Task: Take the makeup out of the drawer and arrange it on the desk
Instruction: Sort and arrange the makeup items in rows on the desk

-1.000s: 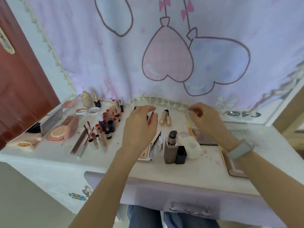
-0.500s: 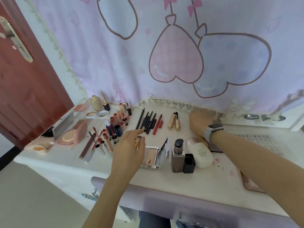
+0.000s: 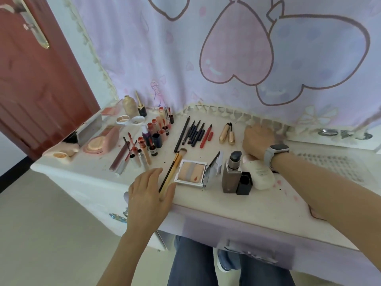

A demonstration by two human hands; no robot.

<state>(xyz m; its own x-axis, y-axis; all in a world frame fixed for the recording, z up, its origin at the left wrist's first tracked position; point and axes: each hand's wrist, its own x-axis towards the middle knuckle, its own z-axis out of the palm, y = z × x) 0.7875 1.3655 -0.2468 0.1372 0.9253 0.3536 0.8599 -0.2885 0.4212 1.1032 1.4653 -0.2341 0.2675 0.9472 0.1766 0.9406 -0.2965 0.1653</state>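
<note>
My left hand [image 3: 148, 190] lies flat at the desk's [image 3: 237, 205] front edge, fingers spread. Two makeup brushes [image 3: 173, 170] lie slanted on the desk, their handle ends in the gap between its thumb and forefinger. Beside them sits an open powder palette [image 3: 190, 172]. My right hand [image 3: 257, 139], with a watch on its wrist, reaches to the back of the desk by the curtain fringe; its fingers are hidden. Dark pencils [image 3: 193, 132], a red pencil [image 3: 206, 136] and a gold mascara [image 3: 226, 131] lie in a row behind.
A foundation bottle [image 3: 232, 172], a black cap [image 3: 244, 183] and a white bottle [image 3: 260, 175] stand under my right forearm. Lipsticks [image 3: 156, 131] and a pink compact [image 3: 103, 141] fill the left side. The drawer front [image 3: 247, 242] is below; a red door [image 3: 31, 79] stands left.
My left hand pulled back to the front edge and went flat, with the brushes now lying on the desk. My right hand stayed at the back by the fringe. The camera tilted down.
</note>
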